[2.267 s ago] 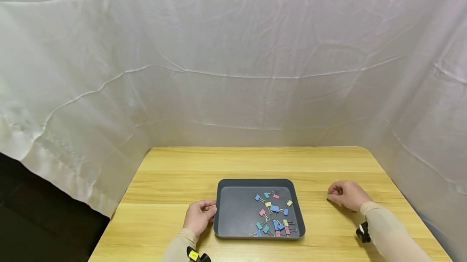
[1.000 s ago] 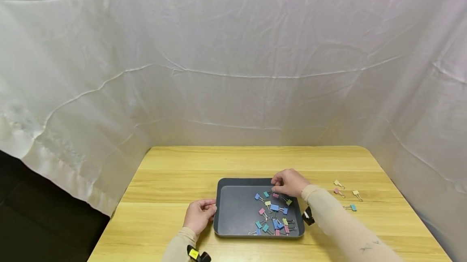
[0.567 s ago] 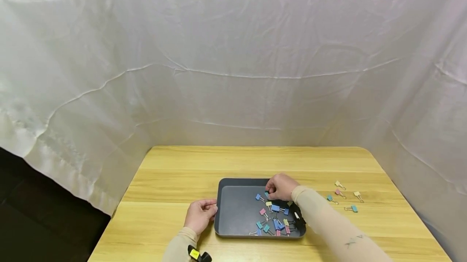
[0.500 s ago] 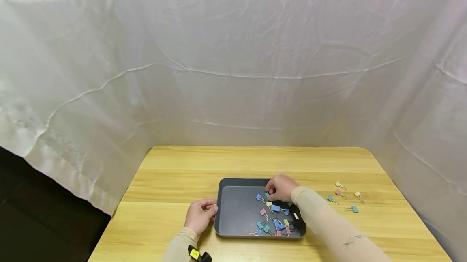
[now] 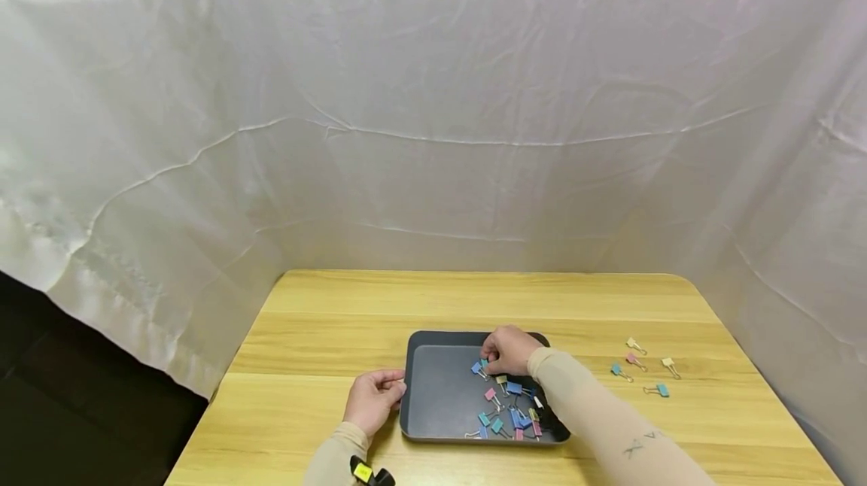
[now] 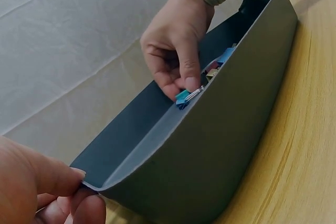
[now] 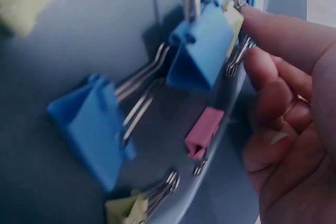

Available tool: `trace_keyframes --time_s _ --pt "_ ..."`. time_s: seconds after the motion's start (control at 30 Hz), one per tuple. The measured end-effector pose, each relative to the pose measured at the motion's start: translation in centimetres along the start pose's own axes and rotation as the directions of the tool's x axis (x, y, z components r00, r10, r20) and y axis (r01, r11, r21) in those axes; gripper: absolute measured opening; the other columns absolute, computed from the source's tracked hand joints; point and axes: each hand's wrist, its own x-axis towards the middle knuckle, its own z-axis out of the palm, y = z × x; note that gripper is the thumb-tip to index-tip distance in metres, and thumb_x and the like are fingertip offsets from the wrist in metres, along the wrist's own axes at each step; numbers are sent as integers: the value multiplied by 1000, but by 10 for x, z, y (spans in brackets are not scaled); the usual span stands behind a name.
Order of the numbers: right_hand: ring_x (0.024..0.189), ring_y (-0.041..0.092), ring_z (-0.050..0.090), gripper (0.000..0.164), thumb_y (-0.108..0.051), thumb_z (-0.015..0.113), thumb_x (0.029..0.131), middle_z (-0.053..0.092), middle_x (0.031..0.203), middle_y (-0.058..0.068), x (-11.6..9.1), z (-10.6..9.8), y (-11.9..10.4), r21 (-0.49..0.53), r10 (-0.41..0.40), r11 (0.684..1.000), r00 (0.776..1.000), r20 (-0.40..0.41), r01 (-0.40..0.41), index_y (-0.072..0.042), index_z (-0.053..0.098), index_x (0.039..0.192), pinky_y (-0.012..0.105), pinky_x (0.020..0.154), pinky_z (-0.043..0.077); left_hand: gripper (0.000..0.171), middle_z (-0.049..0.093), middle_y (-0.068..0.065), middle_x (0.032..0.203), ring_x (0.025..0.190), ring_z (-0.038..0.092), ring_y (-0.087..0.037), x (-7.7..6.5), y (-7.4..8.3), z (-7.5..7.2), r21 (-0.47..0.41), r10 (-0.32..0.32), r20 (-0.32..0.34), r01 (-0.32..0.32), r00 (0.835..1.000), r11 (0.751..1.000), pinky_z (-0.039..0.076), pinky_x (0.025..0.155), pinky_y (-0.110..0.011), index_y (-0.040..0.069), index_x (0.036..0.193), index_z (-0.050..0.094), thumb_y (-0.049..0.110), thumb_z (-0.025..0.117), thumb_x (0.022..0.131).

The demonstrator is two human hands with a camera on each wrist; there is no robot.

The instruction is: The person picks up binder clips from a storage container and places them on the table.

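My left hand [image 5: 369,399] grips the left rim of a dark grey tray [image 5: 433,392], thumb and fingers round its edge in the left wrist view. Inside the tray's far part, my right hand [image 5: 511,349] pinches a teal binder clip [image 5: 484,362] between thumb and forefinger. A blue binder clip [image 5: 477,369] lies right beside it. In the right wrist view the wire handles of the teal clip show at the fingertips, with other blue clips [image 7: 202,45], a pink clip [image 7: 205,129] and a yellow-green clip [image 7: 126,209] near the hand.
More coloured clips, such as a pink clip [image 5: 491,394] and a teal clip [image 5: 497,426], lie scattered over the tray's right half. Several clips, among them a yellow one [image 5: 669,366], lie on the wooden table [image 5: 305,335] to the right. A pale curtain [image 5: 433,192] surrounds the table.
My right hand has come from the table's right side into the tray, then shifted left, bringing the teal clip close to the blue one. The left hand stays at the rim.
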Motion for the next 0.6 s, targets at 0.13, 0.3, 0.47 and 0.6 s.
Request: trace_keyframes --time_s 0.13,0.3,0.47,0.6 --pt "67 2 55 8 -21 79 80 63 73 -14 3 1 -3 -6 -31 1000 999 -11 31 -18 74 85 23 63 50 25 63 -9 79 71 63 -20 0 -3 0 -2 -3 1 3 1000 1000 58 61 -36 -19 108 61 -8 64 85" --pt "75 1 59 14 -22 78 81 66 82 -15 4 -2 -7 2 -43 999 999 -30 43 -17 75 94 25 69 52 26 63 -7 80 70 62 -16 5 -14 -1 9 -2 -12 2 1000 1000 57 60 -31 -16 109 63 -4 66 86" --pt "68 0 55 11 -19 74 84 61 75 -18 3 -5 -10 12 -33 999 998 -53 34 -16 74 95 24 66 51 27 63 -8 80 71 63 -17 6 -17 -3 7 2 -18 -2 1000 1000 56 59 -28 -16 109 63 -3 66 86" --pt "67 1 55 9 -17 72 84 61 75 -16 3 -10 -9 10 -40 999 996 -81 41 -15 72 93 24 65 51 27 63 -8 80 72 63 -19 7 -17 -4 12 2 -19 -2 1000 1000 56 58 -26 -16 109 63 -3 66 86"
